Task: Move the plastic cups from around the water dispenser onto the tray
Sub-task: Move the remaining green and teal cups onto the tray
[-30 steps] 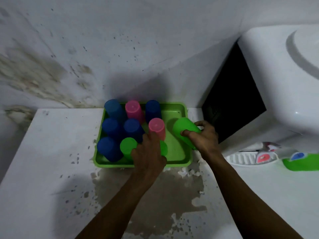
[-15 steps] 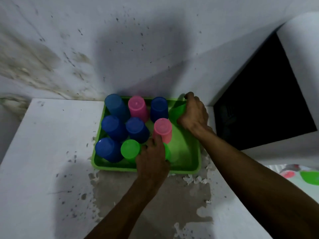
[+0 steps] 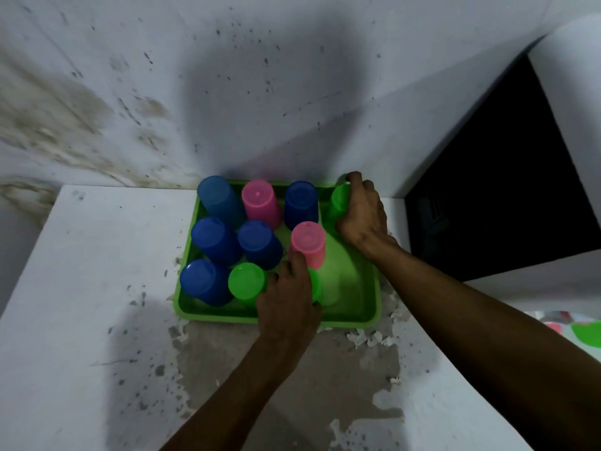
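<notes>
A green tray [image 3: 354, 315] sits on the white counter against the wall. Several upturned cups stand on it: blue ones [image 3: 214, 240], two pink ones [image 3: 260, 201] and a green one [image 3: 246, 283]. My right hand [image 3: 362, 213] is shut on a green cup [image 3: 339, 200] at the tray's far right corner. My left hand [image 3: 287, 302] covers another green cup [image 3: 314, 284] at the tray's front, fingers wrapped over it. The water dispenser [image 3: 566, 102] rises at the right edge of view.
The stained wall stands right behind the tray. The counter [image 3: 81, 288] has chipped paint and bare patches in front of the tray. A green cup [image 3: 587, 333] and a red tap show at the far right below the dispenser.
My right hand carried its green cup from the tray's right edge to the far right corner. My left hand stayed on the front green cup. The view shifted left and down.
</notes>
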